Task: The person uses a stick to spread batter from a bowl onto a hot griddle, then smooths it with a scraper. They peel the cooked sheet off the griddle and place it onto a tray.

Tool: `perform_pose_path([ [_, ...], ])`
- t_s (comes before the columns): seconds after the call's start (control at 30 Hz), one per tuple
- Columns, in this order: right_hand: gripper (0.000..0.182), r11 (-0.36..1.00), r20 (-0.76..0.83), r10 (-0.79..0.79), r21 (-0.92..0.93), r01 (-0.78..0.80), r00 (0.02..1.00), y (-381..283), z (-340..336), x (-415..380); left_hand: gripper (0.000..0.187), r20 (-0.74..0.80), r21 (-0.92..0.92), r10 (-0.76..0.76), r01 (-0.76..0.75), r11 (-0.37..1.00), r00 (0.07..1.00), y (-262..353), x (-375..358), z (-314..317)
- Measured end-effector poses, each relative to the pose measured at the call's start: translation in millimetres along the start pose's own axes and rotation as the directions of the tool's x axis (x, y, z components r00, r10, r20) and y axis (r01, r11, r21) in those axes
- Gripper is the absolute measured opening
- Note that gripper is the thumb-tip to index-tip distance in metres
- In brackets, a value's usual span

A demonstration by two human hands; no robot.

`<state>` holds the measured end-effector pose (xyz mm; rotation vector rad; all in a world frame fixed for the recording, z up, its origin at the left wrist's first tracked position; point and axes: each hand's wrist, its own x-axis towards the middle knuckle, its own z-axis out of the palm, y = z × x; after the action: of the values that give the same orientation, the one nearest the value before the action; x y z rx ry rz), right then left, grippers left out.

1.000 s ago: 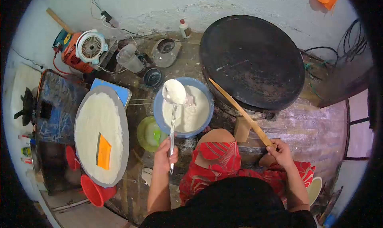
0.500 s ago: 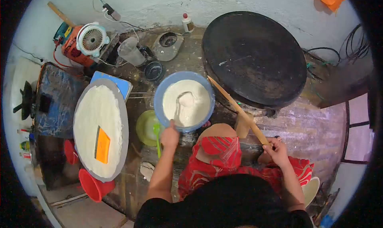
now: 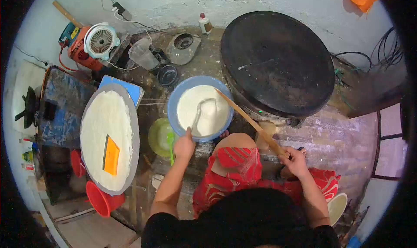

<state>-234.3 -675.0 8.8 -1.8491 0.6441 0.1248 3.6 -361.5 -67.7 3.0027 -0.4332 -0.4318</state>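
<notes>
My left hand is closed around the handle of a ladle, whose bowl end sits in white batter. The batter fills a blue basin. In my right hand is the lower end of a long flat wooden stick; its far tip reaches over the right part of the basin. The large round black griddle lies just beyond the stick.
Left stands a round board covered with a pale sheet, an orange scraper on it. A green bowl with a green spoon, red buckets, a scale and a fan are around.
The stick's tip has moved left, from the basin's edge to over the batter. My left hand has shifted slightly right and up with the ladle.
</notes>
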Motion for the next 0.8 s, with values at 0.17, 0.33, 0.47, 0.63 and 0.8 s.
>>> perform_pose_path([
  [0.17, 0.021, 0.997, -0.016, -0.057, 0.056, 0.058, 0.998, 2, 3, 3, 0.033, 0.114, -0.035, 0.067, -0.064, 0.997, 0.991, 14, 6, 2],
  [0.33, 0.022, 0.999, -0.009, -0.035, 0.035, 0.035, 0.999, 13, 2, 1, 0.032, 0.104, -0.133, -0.068, 0.082, 0.988, 0.992, -29, -8, -19],
  [0.47, 0.023, 0.999, 0.001, 0.024, 0.045, -0.024, 1.000, 11, 6, 4, 0.032, 0.180, -0.067, -0.099, 0.112, 0.991, 0.979, -22, 6, 23],
  [0.63, 0.022, 0.998, -0.020, -0.057, -0.011, 0.057, 0.998, 9, 8, 8, 0.017, 0.400, -0.595, -0.007, 0.266, 0.758, 0.916, -9, 38, 85],
  [0.8, 0.021, 0.998, -0.006, -0.062, 0.016, 0.062, 0.998, 6, 7, 10, 0.015, 0.793, -0.521, 0.223, 0.821, -0.232, 0.567, -4, 13, 23],
])
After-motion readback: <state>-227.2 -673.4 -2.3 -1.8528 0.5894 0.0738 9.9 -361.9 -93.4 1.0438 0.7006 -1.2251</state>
